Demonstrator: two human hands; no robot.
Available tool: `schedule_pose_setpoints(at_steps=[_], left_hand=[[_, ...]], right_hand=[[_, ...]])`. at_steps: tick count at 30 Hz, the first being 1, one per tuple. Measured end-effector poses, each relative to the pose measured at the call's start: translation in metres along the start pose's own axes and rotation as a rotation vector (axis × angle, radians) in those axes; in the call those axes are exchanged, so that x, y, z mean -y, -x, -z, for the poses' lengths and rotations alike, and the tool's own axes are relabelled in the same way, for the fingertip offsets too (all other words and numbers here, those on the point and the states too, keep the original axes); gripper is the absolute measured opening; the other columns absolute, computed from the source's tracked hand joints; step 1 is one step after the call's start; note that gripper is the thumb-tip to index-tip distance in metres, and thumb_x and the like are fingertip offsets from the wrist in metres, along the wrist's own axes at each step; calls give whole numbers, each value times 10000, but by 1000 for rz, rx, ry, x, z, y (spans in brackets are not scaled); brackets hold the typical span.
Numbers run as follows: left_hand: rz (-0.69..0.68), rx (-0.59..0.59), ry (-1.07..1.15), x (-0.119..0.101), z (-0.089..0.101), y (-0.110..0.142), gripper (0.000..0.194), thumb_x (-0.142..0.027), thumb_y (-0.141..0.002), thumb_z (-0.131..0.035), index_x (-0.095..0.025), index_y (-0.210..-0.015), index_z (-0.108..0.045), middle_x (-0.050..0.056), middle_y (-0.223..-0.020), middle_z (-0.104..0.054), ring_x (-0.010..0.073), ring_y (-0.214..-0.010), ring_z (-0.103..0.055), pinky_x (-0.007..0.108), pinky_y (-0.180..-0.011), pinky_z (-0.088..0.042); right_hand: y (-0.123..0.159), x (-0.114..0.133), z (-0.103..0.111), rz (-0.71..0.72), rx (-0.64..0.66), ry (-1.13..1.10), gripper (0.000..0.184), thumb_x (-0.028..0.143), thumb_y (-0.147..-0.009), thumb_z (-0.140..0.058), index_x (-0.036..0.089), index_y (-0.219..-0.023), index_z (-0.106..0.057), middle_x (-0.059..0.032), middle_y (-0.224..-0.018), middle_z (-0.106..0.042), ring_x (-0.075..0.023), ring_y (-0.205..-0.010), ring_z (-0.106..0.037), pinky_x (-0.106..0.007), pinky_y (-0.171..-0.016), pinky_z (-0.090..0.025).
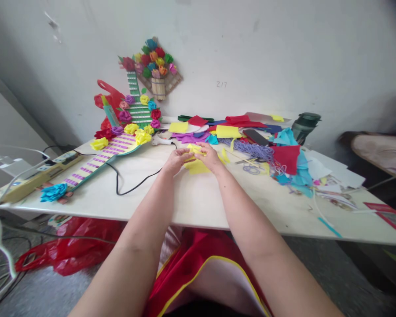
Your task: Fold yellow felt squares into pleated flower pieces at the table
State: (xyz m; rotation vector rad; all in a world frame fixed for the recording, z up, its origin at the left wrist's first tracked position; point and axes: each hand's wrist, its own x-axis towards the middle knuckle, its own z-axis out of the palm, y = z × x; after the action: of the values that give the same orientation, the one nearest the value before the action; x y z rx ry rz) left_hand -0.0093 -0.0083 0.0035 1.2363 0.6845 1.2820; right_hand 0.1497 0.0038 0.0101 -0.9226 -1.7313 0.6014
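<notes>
Both my hands meet over the middle of the white table (198,202). My left hand (175,161) and my right hand (210,158) pinch a piece of yellow felt (195,166) between their fingers, folding it just above the tabletop. A small rolled yellow part (194,149) sticks up between my fingertips. Behind my hands lies a pile of coloured felt sheets (218,130).
A craft guitar with felt roses (119,145) lies at the left, next to a power strip (36,174) with a black cable (132,187). Red and cyan felt scraps (290,160), scissors (251,164), a dark cup (304,125) and papers sit at the right. A flower decoration (156,66) hangs on the wall.
</notes>
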Motion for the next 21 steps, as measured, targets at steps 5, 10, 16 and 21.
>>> schedule_pose_setpoints(at_steps=[5,10,16,21], left_hand=[[-8,-33,-6,0,0,0,376,-332,-517,-844,-152,-808,-690,17,-786,-693,164,-781,-668,378,-879,-507],[-21,-107,2,-2,-4,0,382,-322,-488,-853,-138,-773,-678,8,-762,-679,135,-744,-647,378,-872,-523],[-41,-152,-11,-3,-5,0,373,-325,-484,-852,-124,-743,-676,17,-772,-672,127,-731,-635,381,-875,-529],[-55,-142,-37,1,-2,-2,366,-342,-498,-844,-134,-755,-685,7,-759,-665,133,-724,-643,386,-867,-526]], right_hand=[[1,2,2,-31,-25,-54,89,262,-664,-653,180,-652,-622,-100,-1193,-589,-236,-1151,-524,-387,-980,-409],[-1,4,9,-105,-118,-107,134,300,-685,-635,167,-702,-641,-109,-1221,-573,-224,-1149,-524,-364,-968,-408],[-2,3,16,-360,-200,-250,346,447,-684,-645,190,-911,-605,-57,-1001,-658,-180,-905,-614,-319,-770,-491],[1,8,16,-452,-49,-327,436,343,-606,-754,183,-975,-583,-7,-777,-640,-141,-704,-622,-251,-590,-463]])
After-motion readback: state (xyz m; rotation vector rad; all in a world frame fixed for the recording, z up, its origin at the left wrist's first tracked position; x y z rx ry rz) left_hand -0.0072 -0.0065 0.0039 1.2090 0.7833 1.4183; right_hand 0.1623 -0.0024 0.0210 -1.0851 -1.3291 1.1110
